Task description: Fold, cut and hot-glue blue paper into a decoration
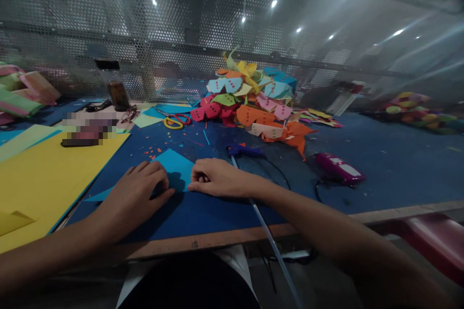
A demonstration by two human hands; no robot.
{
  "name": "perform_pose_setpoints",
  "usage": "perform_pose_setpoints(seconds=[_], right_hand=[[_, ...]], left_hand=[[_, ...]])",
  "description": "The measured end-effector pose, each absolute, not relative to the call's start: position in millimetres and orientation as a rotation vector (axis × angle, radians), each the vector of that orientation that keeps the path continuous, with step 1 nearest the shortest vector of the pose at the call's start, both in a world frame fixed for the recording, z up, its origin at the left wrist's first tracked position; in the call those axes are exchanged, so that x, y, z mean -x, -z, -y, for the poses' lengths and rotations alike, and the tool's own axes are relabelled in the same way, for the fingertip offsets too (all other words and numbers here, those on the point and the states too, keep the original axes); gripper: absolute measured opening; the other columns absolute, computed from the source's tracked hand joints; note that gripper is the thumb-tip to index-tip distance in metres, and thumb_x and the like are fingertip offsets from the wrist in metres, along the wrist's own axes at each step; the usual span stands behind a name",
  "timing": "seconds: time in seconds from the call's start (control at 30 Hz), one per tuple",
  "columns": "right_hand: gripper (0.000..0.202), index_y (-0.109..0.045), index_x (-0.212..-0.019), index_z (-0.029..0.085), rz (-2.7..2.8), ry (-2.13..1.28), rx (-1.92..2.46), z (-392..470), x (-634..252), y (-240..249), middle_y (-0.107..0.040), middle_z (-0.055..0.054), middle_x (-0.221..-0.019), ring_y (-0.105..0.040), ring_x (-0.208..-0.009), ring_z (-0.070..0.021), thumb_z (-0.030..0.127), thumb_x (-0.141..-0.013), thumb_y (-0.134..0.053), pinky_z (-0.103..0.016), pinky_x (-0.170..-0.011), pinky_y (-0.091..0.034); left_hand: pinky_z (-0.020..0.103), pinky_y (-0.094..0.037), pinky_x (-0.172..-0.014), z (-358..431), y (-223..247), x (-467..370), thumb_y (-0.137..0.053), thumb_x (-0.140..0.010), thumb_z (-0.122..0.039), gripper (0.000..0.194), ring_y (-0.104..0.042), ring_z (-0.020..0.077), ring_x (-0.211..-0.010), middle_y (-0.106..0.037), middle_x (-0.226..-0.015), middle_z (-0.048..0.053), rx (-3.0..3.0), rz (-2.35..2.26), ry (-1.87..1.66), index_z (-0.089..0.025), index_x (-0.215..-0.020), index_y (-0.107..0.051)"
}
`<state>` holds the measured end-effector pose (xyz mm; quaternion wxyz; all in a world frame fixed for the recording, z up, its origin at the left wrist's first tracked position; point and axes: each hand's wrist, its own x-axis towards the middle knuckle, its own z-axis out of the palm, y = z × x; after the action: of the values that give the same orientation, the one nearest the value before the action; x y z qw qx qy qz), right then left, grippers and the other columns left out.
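A bright blue sheet of paper point(176, 160) lies on the dark blue tabletop, its pointed corner away from me and another pointed part showing left of my left hand. My left hand point(139, 195) rests over its left side, fingers curled, thumb near the lower edge. On the right side of the sheet, my right hand point(217, 177) has its fingers curled in, with thumb and fingertips at the paper's edge. Just beyond my right hand lies a blue glue gun point(246, 150), a long clear glue stick point(270, 236) running from it under my right wrist and past the table edge.
Folded colourful paper pieces point(253, 101) are piled behind my hands. Scissors point(174, 121) and paper scraps lie nearer. Yellow sheets point(54, 178) and a blurred-out object are left, a bottle point(118, 89) behind. A purple device point(339, 169) sits right, near a red stool point(435, 241).
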<state>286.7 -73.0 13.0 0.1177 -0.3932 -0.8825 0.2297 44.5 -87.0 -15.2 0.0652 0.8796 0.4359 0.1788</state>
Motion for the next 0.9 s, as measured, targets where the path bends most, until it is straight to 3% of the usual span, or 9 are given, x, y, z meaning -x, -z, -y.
perform_pose_setpoints(seconds=[0.9], right_hand=[[0.019,-0.067,-0.086,0.014,2.579,-0.69,1.147,73.1,-287.7,-13.9,-0.064,-0.003,-0.085,-0.056,-0.073,-0.0135,0.033,-0.091,-0.068,-0.024,-0.063,-0.036]], left_hand=[[0.045,-0.043,-0.086,88.1,24.6,-28.1,-0.056,-0.095,-0.037,0.018,-0.057,0.0271,-0.094,-0.067,-0.099,0.006,-2.66,-1.293,-0.644,-0.024,-0.083,-0.058]])
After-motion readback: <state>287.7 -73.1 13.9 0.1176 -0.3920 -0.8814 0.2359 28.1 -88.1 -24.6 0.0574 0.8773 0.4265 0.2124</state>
